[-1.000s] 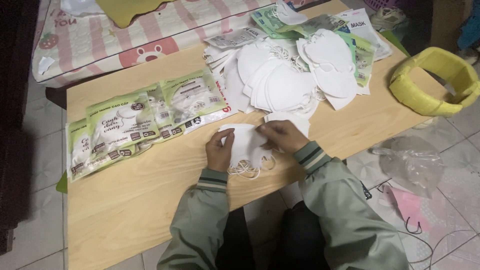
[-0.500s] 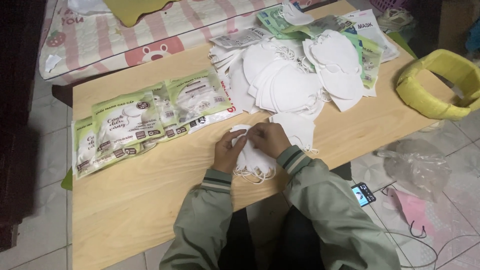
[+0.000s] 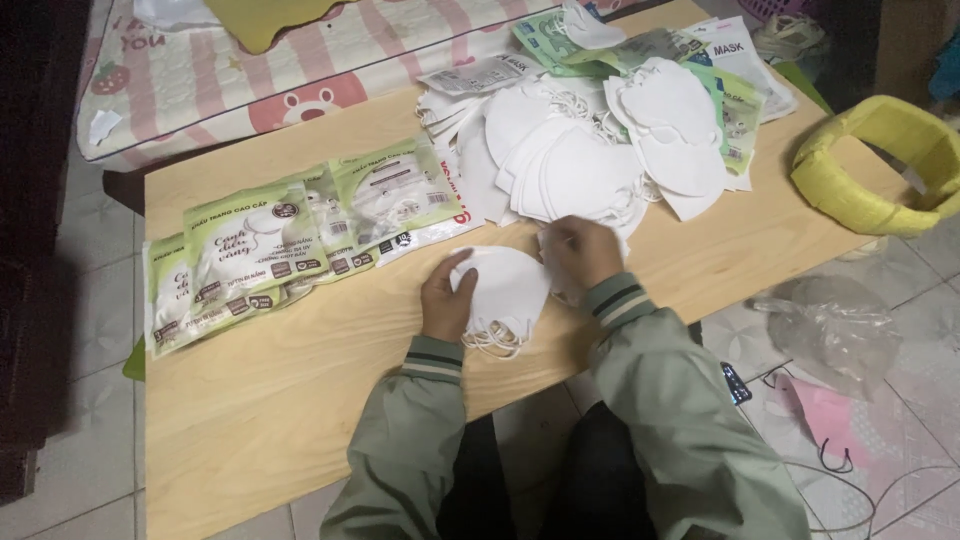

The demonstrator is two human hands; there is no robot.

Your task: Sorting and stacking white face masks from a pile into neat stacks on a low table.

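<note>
left hand (image 3: 447, 303): grip pinching the left edge of a small stack of white masks (image 3: 505, 285), near the front edge of the worktop (image 3: 250, 400).
right hand (image 3: 578, 252): fingers curled on the stack's right side.
loose pile (image 3: 580, 165): just behind, ear loops tangled.
sealed packs (image 3: 270, 240): to the left.
handling note: square the edges, keep loops tucked under.

left hand (image 3: 447, 300), right hand (image 3: 580, 252), white mask (image 3: 505, 285), wooden table (image 3: 260, 400)
</note>
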